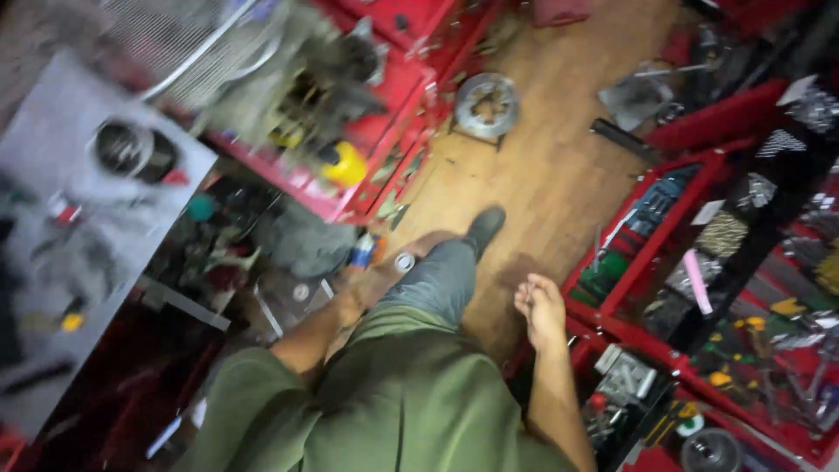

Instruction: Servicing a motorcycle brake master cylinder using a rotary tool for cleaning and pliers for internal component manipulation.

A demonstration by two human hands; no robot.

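**Student:** Workshop floor of bare wood (542,166) runs up the middle of the view, between red tool trolleys. What stands on each side?

**Instructor:** At left, a red trolley (384,96) carries a grey engine part (297,87) with a yellow cap (346,164) just beside it; nearer lies a grey panel (52,262) bearing a round black fitting (131,150). At right, open red drawers (673,227) hold mixed tools, among them a pink handle (696,281). Far along the floor lies a metal disc (488,103).

**Student:** And the person?

**Instructor:** Seen from above: green shirt, grey trouser leg, dark shoe (483,229) planted on the wood.

**Student:** What does each hand do?

**Instructor:** The left hand (384,267) is blurred; its fingers seem closed about a small round silver piece (405,261), though the grip cannot be told for certain. That piece sits near centre, just left of the knee, beside a blue-and-orange can (363,252). The right hand (542,308) hangs with its fingers loosely curled and apart, holding nothing, near the edge of the right-hand drawers.
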